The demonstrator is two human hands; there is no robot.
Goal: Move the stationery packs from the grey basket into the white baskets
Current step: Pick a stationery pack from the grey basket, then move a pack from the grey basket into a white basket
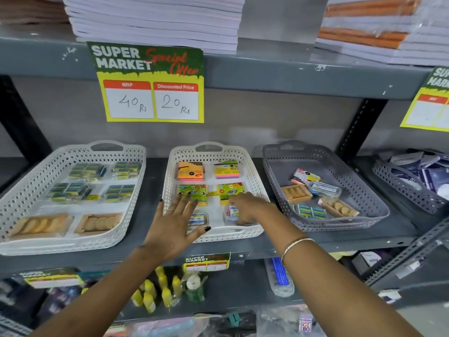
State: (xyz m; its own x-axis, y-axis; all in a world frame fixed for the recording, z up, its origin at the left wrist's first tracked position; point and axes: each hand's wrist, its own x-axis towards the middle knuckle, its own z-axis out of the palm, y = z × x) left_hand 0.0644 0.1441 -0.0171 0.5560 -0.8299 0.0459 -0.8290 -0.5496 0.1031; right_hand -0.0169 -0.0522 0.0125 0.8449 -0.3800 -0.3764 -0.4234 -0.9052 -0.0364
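Observation:
The grey basket (274, 171) stands right of centre on the shelf and holds several small packs, among them a clear box (324, 189) and a tan pack (296, 193). The middle white basket (252, 166) holds sticky-note packs and two clear boxes. My right hand (247, 207) is inside it at the front right, fingers closed on a clear box (230, 214). My left hand (177, 222) hovers flat with fingers spread over the basket's front left, beside another clear box (196, 218). The left white basket (31, 186) holds blue-yellow packs and tan packs.
A price sign (150, 86) hangs from the shelf above, under stacks of paper. Another grey basket (398, 183) with dark packs sits at the far right. The shelf below carries yellow bottles (155, 290) and other goods. A black upright (357, 127) stands behind the grey basket.

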